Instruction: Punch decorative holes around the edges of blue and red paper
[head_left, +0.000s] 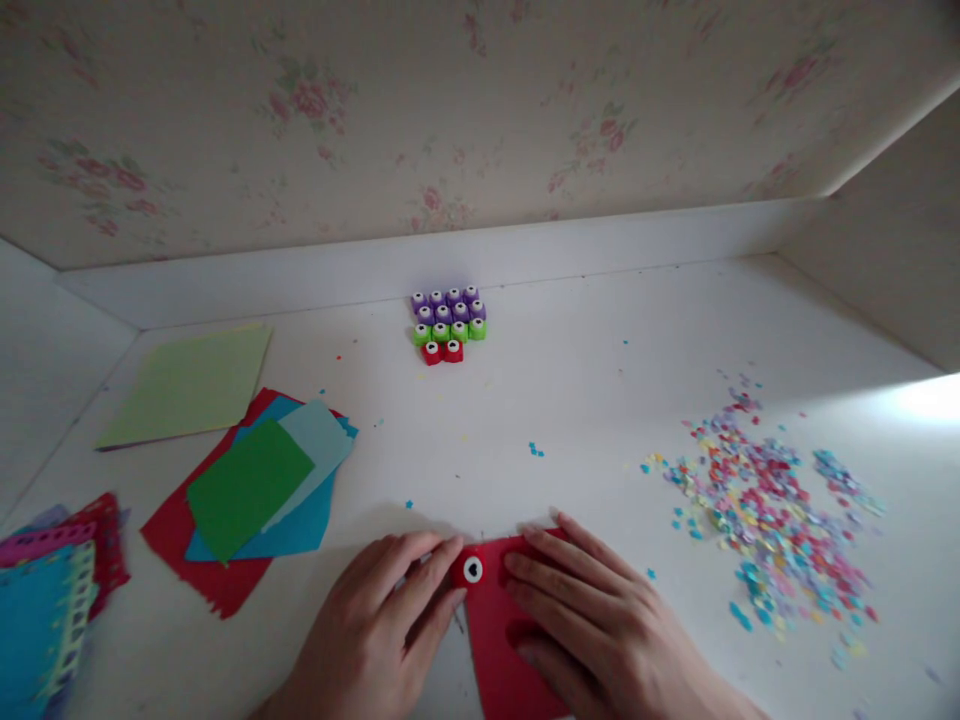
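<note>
A small red craft punch [472,570] with a white button and a black heart on top sits at the upper left corner of a sheet of red paper [501,660]. The fingertips and thumb of my left hand [382,610] close on the punch from its left side. My right hand [592,620] lies on the paper with its fingers stretched out, pressing it against the white table. Part of the sheet is hidden beneath that hand, and its lower edge is near the bottom of the picture.
Purple, green and red punches [450,320] stand in rows near the back wall. Confetti cutouts [772,500] are heaped at the right. Coloured papers [251,490], pale green sheets [191,385] and punched scraps [45,610] lie at the left. Stray blue pieces [535,450] dot the white table [570,370].
</note>
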